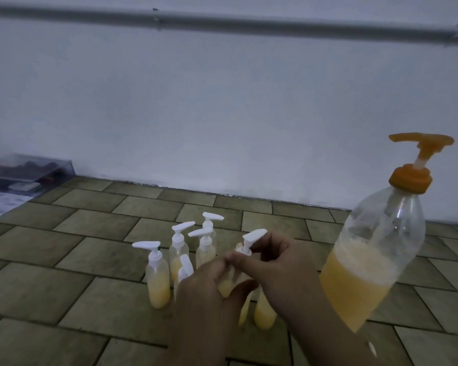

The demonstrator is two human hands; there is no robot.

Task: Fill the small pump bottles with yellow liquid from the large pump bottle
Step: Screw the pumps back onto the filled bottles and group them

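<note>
The large clear bottle (365, 262) with an orange pump head stands at the right, about half full of yellow liquid. Several small clear pump bottles with white heads stand grouped on the tiled floor, such as one at the left (158, 278) and one at the back (209, 233), each holding some yellow liquid. My left hand (209, 294) grips the body of one small bottle (226, 285) in front of the group. My right hand (283, 262) pinches that bottle's white pump head (251, 239) at its collar. Both hands hide most of this bottle.
The floor (64, 260) is olive-brown tile and meets a pale wall (222, 114) behind the bottles. A clear plastic box (24, 170) with dark contents and a printed sheet (0, 204) lie at the far left. A pipe (222, 22) runs along the wall above.
</note>
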